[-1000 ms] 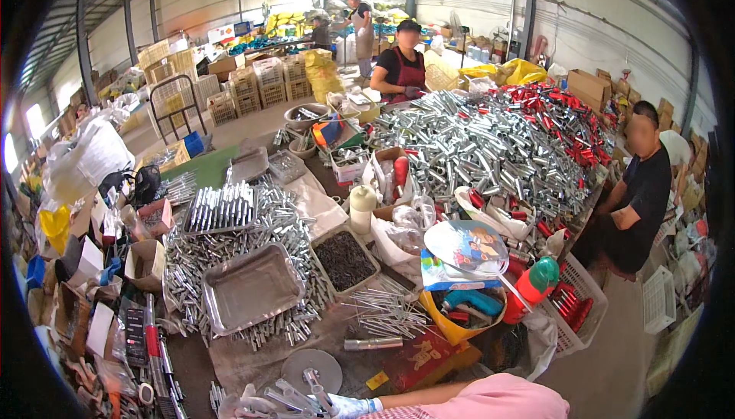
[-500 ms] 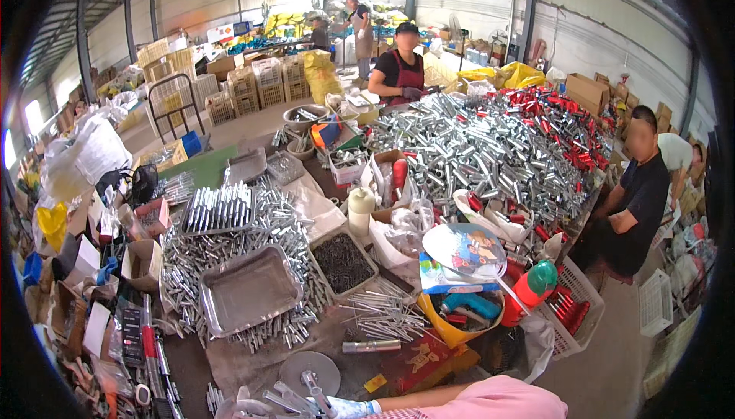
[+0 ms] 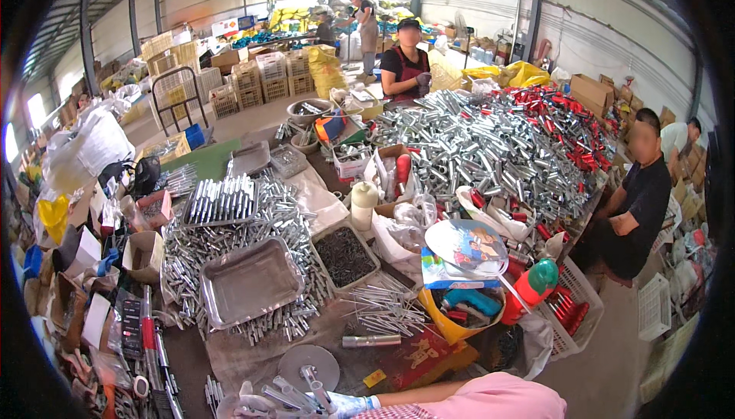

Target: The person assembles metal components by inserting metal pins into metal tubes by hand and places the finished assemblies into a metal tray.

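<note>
At the lower edge, my right hand (image 3: 346, 405), in a white and blue glove, reaches in from a pink sleeve. It appears closed around several shiny metal tubes (image 3: 320, 397), though its fingers are mostly cut off. Beside it, a pale gloved shape that seems to be my left hand (image 3: 243, 405) shows only in part; its fingers cannot be made out. Just beyond the hands lies a grey round disc (image 3: 331, 365) with a short metal piece on it. Farther up the table, an empty metal tray (image 3: 253, 285) rests on a heap of small metal tubes (image 3: 184, 266).
A bin of dark small parts (image 3: 346, 258), a cream bottle (image 3: 363, 206) and a yellow bucket with a teal power tool (image 3: 473, 301) stand mid-table. Beyond is a large pile of metal tubes (image 3: 467, 139). Co-workers stand across (image 3: 406, 67) and at right (image 3: 641, 189).
My hands stay nearly in place at the lower edge. The co-worker across the pile has raised their gloved hands; another farther back leans with an arm outstretched. The view has shifted slightly.
</note>
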Tool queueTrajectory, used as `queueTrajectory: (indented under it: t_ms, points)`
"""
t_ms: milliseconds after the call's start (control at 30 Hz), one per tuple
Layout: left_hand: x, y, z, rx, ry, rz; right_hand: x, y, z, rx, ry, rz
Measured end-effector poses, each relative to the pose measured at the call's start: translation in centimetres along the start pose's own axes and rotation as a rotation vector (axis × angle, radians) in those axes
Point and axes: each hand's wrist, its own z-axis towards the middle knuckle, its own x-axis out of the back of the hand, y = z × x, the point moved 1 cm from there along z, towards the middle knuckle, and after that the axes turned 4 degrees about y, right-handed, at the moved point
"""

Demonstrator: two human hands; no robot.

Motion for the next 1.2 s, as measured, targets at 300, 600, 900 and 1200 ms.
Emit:
queueTrajectory:
  t_ms: [300, 600, 900, 1200]
  points:
    - [0.1, 0.0, -0.5, 0.003, 0.005, -0.023, -0.3, -0.2, -0.2, 0.044, 0.025, 0.034]
    - [-0.2, 0.3, -0.4, 0.047, -0.065, -0.037, 2.3, 7.1, 1.4, 0.04, -0.001, -0.188]
    - [-0.2, -1.0, -1.7, 0.161, -0.08, -0.197, 0.2, 0.4, -0.5, -0.028, -0.156, -0.056]
    - [-0.5, 0.3, -1.3, 0.207, -0.06, -0.392, 0.6, 1.0, -0.2, -0.208, -0.191, -0.01]
